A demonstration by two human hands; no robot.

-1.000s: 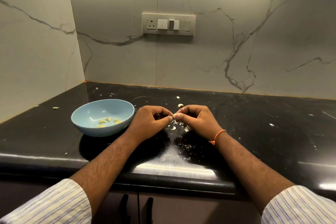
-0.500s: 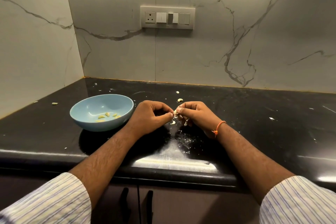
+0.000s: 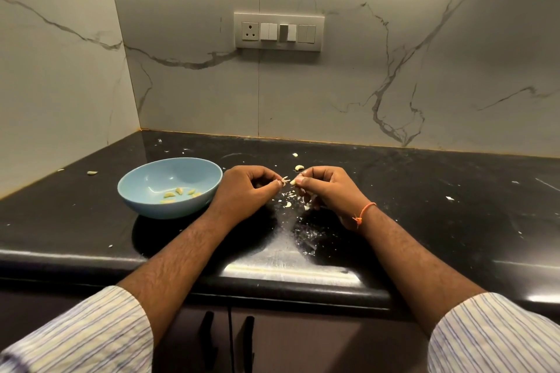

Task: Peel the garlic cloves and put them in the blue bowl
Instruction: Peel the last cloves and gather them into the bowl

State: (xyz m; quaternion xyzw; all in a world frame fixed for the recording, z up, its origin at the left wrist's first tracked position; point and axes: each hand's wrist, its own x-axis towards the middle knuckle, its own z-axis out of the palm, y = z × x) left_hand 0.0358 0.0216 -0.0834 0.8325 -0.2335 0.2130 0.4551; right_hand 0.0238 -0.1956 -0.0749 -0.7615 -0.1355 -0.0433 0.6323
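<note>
Basically mid-peel near the black stone counter (image 3: pixel 424 206) front edge: tiny pale garlic clove (image 3: pixel 292 182) pinched in right hand (image 3: pixel 325 191) grip, papery skin flake (image 3: pixel 284 180) nipped by left hand (image 3: pixel 247 191). Light, slick, bruisable; best pinched at the ends. Pale blue round bowl (image 3: pixel 145 179) just left.

Home kitchen corner. Black stone counter (image 3: pixel 424 197), marble-look backsplash (image 3: pixel 363 85), switch panel (image 3: pixel 278 32). Cabinet doors (image 3: pixel 272 339) below.

Glossy black stone countertop (image 3: pixel 424 206); smooth blue bowl (image 3: pixel 194 169), veined marble wall (image 3: pixel 363 85); striped cloth sleeves (image 3: pixel 85 336)
</note>
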